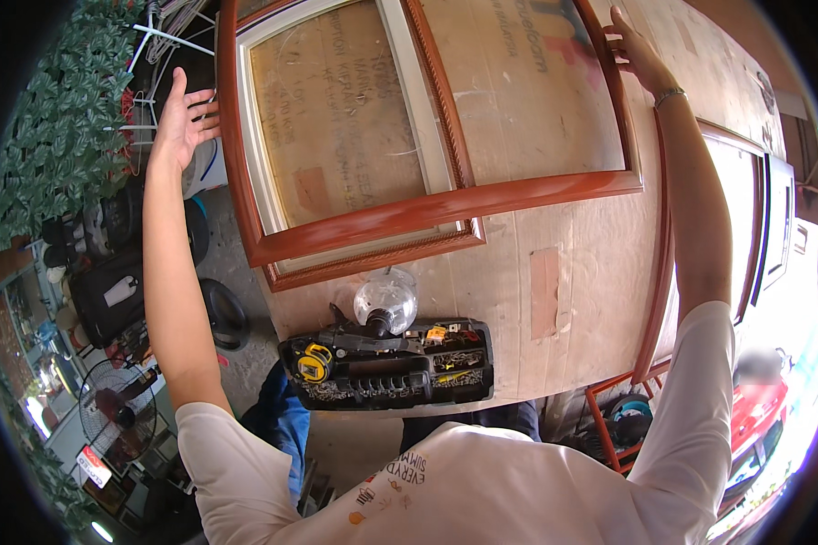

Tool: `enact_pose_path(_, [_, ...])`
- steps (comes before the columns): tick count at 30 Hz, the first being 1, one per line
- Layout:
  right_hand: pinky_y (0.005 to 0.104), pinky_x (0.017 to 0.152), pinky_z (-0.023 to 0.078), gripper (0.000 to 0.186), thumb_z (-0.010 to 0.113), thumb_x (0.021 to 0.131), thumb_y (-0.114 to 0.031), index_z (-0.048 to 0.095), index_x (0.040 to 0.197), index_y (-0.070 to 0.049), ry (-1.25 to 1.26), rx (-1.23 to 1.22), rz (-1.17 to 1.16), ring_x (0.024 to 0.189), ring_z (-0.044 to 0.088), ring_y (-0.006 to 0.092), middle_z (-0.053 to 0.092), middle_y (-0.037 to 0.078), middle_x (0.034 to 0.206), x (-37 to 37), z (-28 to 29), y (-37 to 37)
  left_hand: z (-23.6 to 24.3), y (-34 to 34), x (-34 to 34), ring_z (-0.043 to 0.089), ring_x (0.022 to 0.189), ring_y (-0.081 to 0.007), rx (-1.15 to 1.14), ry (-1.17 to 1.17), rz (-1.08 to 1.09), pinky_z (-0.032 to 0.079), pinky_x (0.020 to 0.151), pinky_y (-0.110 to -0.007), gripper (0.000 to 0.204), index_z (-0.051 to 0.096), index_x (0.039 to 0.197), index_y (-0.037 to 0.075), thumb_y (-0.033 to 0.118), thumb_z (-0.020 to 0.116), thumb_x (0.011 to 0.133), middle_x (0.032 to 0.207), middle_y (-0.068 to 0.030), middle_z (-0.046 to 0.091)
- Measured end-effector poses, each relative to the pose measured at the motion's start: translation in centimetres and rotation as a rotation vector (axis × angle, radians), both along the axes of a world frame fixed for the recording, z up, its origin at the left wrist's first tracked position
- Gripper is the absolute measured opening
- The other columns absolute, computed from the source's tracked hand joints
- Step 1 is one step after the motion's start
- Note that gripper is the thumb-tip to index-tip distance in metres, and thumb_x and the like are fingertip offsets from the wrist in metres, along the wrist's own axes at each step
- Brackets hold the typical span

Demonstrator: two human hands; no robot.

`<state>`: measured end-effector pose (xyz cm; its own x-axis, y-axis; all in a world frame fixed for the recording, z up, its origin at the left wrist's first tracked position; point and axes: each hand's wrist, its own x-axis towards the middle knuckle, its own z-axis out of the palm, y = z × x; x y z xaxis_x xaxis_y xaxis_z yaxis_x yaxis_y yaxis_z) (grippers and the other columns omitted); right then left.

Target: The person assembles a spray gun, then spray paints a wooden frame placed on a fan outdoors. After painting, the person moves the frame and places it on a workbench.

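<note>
A large reddish-brown wooden frame (554, 184) lies tilted across the work table, overlapping a smaller frame with a rope-carved edge (382, 261) and a pale inner border. At its left side, my left hand (188, 125) has its thumb raised and fingers stretched, their tips against the outer edge. My right hand (638, 60) is at the far right side, with fingers extended onto that edge of the large frame. Neither hand wraps around the wood. Through the large frame's opening, the marked cardboard surface shows.
A black tool tray (400, 386) at the table's near edge holds a yellow tape measure (314, 363) and small hardware. Behind it lies a clear plastic bottle (386, 298). A fan (118, 409) stands at left; more frames (718, 200) lean at right. Cardboard (591, 300) covers the table.
</note>
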<state>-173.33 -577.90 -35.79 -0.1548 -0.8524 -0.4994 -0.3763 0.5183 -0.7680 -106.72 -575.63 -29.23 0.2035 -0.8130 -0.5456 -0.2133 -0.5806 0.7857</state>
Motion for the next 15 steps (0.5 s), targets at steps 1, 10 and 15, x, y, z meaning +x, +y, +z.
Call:
enact_pose_path(1, [0.0425, 0.095, 0.045, 0.083, 0.036, 0.093, -0.071, 0.046, 0.133, 0.001, -0.026, 0.009, 0.021, 0.108, 0.058, 0.0297, 0.060, 0.021, 0.121, -0.3, 0.0, -0.2, 0.1, -0.2, -0.2, 0.054, 0.114, -0.0355, 0.007, -0.026, -0.004, 0.045, 0.098, -0.046, 0.111, 0.039, 0.139, -0.008, 0.085, 0.041, 0.080, 0.130, -0.0286, 0.050])
enact_pose_path(10, [0.0418, 0.089, 0.052, 0.083, 0.040, 0.091, -0.071, 0.046, 0.135, 0.000, 0.236, -0.329, -0.126, 0.103, 0.061, 0.0310, 0.061, 0.022, 0.115, 0.8, 4.4, 5.5, 1.4, 0.5, 0.2, 0.053, 0.121, -0.0273, -0.071, -0.249, -0.103, 0.038, 0.102, -0.042, 0.090, 0.048, 0.139, 0.005, 0.077, 0.028, 0.090, 0.135, -0.0159, 0.054])
enact_pose_path(15, [0.0229, 0.069, 0.048, 0.035, 0.046, 0.103, -0.028, 0.066, 0.109, 0.000, 0.164, -0.729, -0.341, 0.067, 0.060, 0.0114, 0.066, 0.008, 0.078, 4.6, 12.0, 21.7, 6.2, 8.3, 0.9, 0.056, 0.111, -0.0209, -0.270, -0.275, -0.126, 0.040, 0.097, -0.036, 0.078, 0.052, 0.134, 0.007, 0.070, 0.026, 0.096, 0.127, -0.0100, 0.059])
